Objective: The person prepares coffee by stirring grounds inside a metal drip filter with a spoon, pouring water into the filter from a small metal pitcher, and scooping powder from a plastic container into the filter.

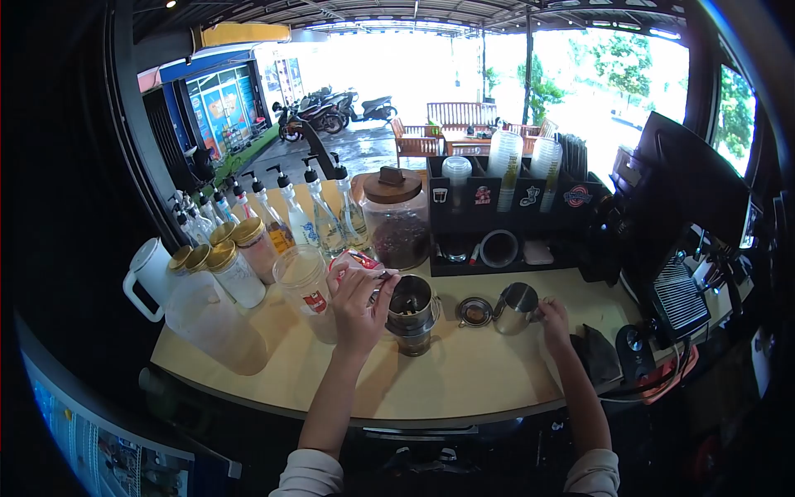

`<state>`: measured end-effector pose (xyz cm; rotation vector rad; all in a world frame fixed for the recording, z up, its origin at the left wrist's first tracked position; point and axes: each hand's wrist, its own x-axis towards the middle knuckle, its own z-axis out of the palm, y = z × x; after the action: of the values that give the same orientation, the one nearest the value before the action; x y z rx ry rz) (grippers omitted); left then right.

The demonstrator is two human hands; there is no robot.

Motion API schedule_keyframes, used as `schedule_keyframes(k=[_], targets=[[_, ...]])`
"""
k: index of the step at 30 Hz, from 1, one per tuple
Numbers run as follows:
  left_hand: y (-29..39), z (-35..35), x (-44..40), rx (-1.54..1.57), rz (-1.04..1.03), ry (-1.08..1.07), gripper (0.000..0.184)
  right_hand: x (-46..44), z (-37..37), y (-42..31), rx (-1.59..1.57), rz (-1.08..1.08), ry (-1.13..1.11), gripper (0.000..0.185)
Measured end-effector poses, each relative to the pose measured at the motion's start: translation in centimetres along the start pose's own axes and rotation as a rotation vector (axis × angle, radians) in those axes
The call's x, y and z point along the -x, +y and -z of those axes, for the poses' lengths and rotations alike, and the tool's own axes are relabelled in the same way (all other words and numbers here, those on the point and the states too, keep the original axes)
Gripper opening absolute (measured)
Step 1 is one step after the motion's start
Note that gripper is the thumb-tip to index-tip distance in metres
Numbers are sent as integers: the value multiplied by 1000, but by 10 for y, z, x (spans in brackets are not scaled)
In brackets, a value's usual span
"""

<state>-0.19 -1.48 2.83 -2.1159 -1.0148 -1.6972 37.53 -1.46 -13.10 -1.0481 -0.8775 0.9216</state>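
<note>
Nearest, a pale wood-toned counter (pixel 464 385), with a curved front edge. On it, a cylindrical, dark metal drip filter (pixel 413 323) is stood upright, just right of the left hand (pixel 358 308); its mouth is open upward, its interior is dark with a few pale flecks, and its lower part is narrower and glossy. The left thumb and fingers are brought together by the filter's upper left rim; whether anything small is pinched there cannot be told. By the right hand (pixel 553 318), a silver, cylindrical stainless-steel pitcher (pixel 518 308) is grasped at its handle; its body is placed left of those fingers, its surface polished. Between filter and pitcher, a small round metal dish (pixel 475 312) is laid flat. To the left, a tall clear plastic container with a red label (pixel 301 286) and a frosted translucent jug (pixel 214 323) are set. Behind, a glass jar with a brown wooden lid (pixel 397 228), dark contents within, is placed beside a black cup organiser (pixel 513 211). Farthest, a slatted wooden bench (pixel 460 114) and parked motorbikes (pixel 319 114).
</note>
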Motion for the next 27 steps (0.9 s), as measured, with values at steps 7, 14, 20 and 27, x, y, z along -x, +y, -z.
schedule_keyframes(k=[7, 14, 20, 27], targets=[[9, 1, -8, 17, -120, -96, 8, 37, -99, -121, 603, 569, -246, 38], [19, -1, -8, -141, -248, -261, 14, 68, -209, -164, 495, 759, -700, 42], [13, 9, -3, 16, -67, -292, 35, 66, -218, -154, 524, 1082, -633, 21], [-6, 5, 17, 33, 438, -567, 87, 69, -208, -132, 741, 1042, -629, 15]])
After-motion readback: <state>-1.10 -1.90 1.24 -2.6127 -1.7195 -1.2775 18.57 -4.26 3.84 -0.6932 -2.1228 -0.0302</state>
